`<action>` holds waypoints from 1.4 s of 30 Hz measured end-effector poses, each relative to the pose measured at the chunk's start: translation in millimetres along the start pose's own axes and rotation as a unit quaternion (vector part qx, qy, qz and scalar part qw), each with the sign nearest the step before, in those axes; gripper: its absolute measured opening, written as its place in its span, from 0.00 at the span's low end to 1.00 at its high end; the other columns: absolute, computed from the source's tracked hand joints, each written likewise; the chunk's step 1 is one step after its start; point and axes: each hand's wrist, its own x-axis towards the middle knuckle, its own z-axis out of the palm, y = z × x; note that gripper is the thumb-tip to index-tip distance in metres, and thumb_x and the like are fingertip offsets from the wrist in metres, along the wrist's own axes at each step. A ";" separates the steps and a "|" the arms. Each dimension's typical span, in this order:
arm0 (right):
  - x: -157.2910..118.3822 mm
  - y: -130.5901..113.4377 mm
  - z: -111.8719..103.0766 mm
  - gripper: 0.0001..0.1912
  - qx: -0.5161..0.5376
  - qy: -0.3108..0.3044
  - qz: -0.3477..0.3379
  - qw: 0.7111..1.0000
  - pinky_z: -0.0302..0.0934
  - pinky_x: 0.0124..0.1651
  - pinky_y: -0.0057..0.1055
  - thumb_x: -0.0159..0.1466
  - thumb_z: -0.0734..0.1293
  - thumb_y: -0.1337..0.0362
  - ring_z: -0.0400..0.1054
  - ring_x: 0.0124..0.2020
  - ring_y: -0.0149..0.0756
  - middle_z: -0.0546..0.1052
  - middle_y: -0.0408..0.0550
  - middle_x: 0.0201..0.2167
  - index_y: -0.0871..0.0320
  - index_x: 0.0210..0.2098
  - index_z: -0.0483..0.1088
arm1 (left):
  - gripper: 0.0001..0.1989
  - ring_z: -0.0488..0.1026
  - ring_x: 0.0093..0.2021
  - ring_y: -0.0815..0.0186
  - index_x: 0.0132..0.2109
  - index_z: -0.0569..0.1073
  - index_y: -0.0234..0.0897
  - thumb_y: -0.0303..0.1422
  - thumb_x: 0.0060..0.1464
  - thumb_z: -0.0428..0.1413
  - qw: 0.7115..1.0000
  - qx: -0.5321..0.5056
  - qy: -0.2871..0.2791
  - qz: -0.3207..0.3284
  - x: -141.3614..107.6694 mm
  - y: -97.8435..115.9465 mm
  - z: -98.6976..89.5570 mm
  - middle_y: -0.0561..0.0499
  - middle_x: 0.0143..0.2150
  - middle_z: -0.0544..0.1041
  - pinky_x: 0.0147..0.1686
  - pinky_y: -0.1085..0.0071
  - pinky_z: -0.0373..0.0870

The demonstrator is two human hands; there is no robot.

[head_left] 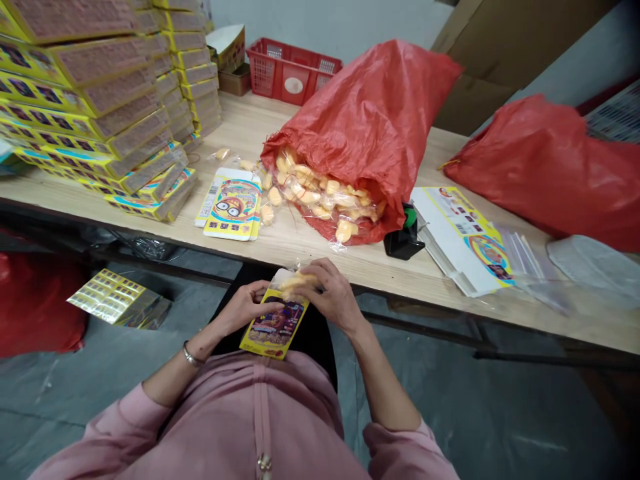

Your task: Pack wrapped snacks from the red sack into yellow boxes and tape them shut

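Filling, apparently — left hand (243, 308) grips printed yellow carton (274, 328), right hand (334, 293) pinches wrapped yellow piece (294, 283) at its mouth; next needs gentle inward push.

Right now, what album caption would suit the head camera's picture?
Left hand gripping a yellow box, right hand holding a yellow piece at its top.

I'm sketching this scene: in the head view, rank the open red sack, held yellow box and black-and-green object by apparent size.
1. Open red sack
2. Held yellow box, nearest the camera
3. Black-and-green object
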 end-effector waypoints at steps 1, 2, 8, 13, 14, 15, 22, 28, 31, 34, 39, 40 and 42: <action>-0.6 1.2 3.0 0.13 -0.014 0.020 0.001 1.000 0.65 0.47 0.36 0.61 0.71 0.57 0.68 0.44 0.40 0.72 0.49 0.41 0.54 0.44 0.72 | 0.24 0.80 0.42 0.59 0.48 0.74 0.35 0.40 0.45 0.67 1.000 -0.001 -0.004 -0.003 -0.8 0.6 -0.3 0.48 0.44 0.83 0.42 0.66 0.76; -1.1 2.7 5.4 0.13 -0.019 0.031 0.005 0.999 0.65 0.47 0.37 0.61 0.71 0.58 0.68 0.44 0.40 0.72 0.49 0.41 0.55 0.44 0.71 | 0.24 0.80 0.42 0.58 0.48 0.75 0.35 0.40 0.45 0.67 1.000 -0.001 -0.009 -0.006 -1.9 1.1 -0.5 0.48 0.44 0.83 0.42 0.66 0.76; -4.8 4.7 14.8 0.12 -0.004 0.087 0.068 0.994 0.66 0.45 0.36 0.60 0.70 0.59 0.69 0.41 0.39 0.73 0.47 0.39 0.55 0.41 0.68 | 0.24 0.80 0.41 0.58 0.47 0.75 0.35 0.38 0.42 0.68 1.000 -0.010 -0.021 -0.013 -5.8 2.1 1.7 0.49 0.40 0.83 0.41 0.67 0.76; -14.3 -3.7 34.0 0.05 -0.110 0.154 -0.021 0.982 0.64 0.51 0.40 0.65 0.65 0.64 0.68 0.45 0.42 0.73 0.53 0.41 0.55 0.41 0.66 | 0.23 0.80 0.39 0.60 0.43 0.74 0.35 0.37 0.39 0.69 1.000 -0.009 -0.009 -0.012 -3.1 -1.7 2.5 0.50 0.38 0.83 0.41 0.67 0.76; -16.1 -4.1 37.0 0.04 -0.117 0.151 -0.035 0.981 0.64 0.51 0.41 0.66 0.64 0.66 0.68 0.46 0.42 0.72 0.53 0.41 0.55 0.41 0.66 | 0.23 0.80 0.38 0.60 0.42 0.73 0.35 0.37 0.39 0.70 1.000 -0.007 -0.008 -0.012 -3.0 -3.0 1.9 0.51 0.38 0.82 0.40 0.67 0.75; -17.7 -4.0 39.0 0.04 -0.108 0.139 -0.042 0.983 0.64 0.51 0.41 0.66 0.63 0.66 0.68 0.46 0.42 0.73 0.53 0.41 0.55 0.41 0.66 | 0.23 0.80 0.38 0.61 0.42 0.73 0.35 0.37 0.38 0.70 1.000 -0.006 -0.008 -0.014 -3.2 -4.4 1.2 0.51 0.38 0.82 0.40 0.68 0.75; -25.8 0.2 32.7 0.21 0.065 -0.007 0.100 0.993 0.67 0.47 0.36 0.56 0.74 0.57 0.71 0.43 0.40 0.74 0.48 0.43 0.54 0.42 0.63 | 0.25 0.80 0.38 0.61 0.43 0.72 0.35 0.38 0.39 0.70 1.000 -0.013 0.019 -0.020 -9.2 -11.3 -3.3 0.51 0.38 0.82 0.40 0.67 0.76; -19.9 2.7 14.9 0.34 0.219 -0.075 0.179 0.956 0.68 0.43 0.33 0.52 0.76 0.55 0.72 0.39 0.37 0.75 0.44 0.41 0.53 0.54 0.63 | 0.24 0.80 0.39 0.62 0.44 0.71 0.36 0.38 0.41 0.69 1.000 0.000 -0.003 -0.007 -12.2 -9.3 -0.5 0.51 0.38 0.82 0.39 0.68 0.76; -16.2 5.2 15.7 0.28 0.145 -0.036 0.178 0.973 0.66 0.47 0.36 0.52 0.77 0.54 0.71 0.43 0.39 0.75 0.46 0.43 0.54 0.48 0.69 | 0.24 0.80 0.37 0.61 0.43 0.71 0.36 0.39 0.40 0.69 1.000 -0.001 -0.002 -0.011 -12.5 -5.7 1.0 0.51 0.36 0.82 0.38 0.68 0.76; -16.2 6.9 29.2 0.17 0.033 0.085 0.152 0.984 0.64 0.48 0.39 0.55 0.75 0.54 0.69 0.41 0.41 0.76 0.47 0.39 0.56 0.39 0.71 | 0.24 0.80 0.37 0.61 0.43 0.71 0.35 0.40 0.39 0.69 1.000 -0.005 0.002 -0.013 -11.5 -5.5 3.0 0.51 0.36 0.82 0.37 0.68 0.75; -19.5 9.9 47.3 0.10 -0.039 0.086 0.056 0.994 0.63 0.45 0.39 0.61 0.70 0.57 0.67 0.37 0.41 0.74 0.47 0.32 0.55 0.33 0.68 | 0.22 0.80 0.36 0.62 0.41 0.72 0.35 0.42 0.43 0.67 0.999 -0.027 0.037 -0.019 -7.5 -12.8 4.8 0.51 0.37 0.82 0.38 0.68 0.75; -19.6 10.6 46.9 0.09 -0.032 0.064 0.052 0.996 0.63 0.45 0.38 0.62 0.70 0.57 0.67 0.38 0.40 0.74 0.47 0.33 0.55 0.35 0.68 | 0.22 0.80 0.36 0.62 0.41 0.72 0.35 0.42 0.43 0.67 0.999 -0.029 0.038 -0.019 -6.8 -13.8 4.5 0.51 0.37 0.82 0.38 0.68 0.75; -19.1 11.3 43.8 0.09 -0.012 0.035 0.060 0.998 0.63 0.44 0.37 0.62 0.69 0.59 0.67 0.39 0.40 0.74 0.48 0.36 0.56 0.38 0.68 | 0.24 0.80 0.36 0.61 0.43 0.72 0.35 0.43 0.41 0.68 0.999 -0.027 0.032 -0.016 -5.9 -14.5 3.8 0.51 0.38 0.82 0.39 0.68 0.76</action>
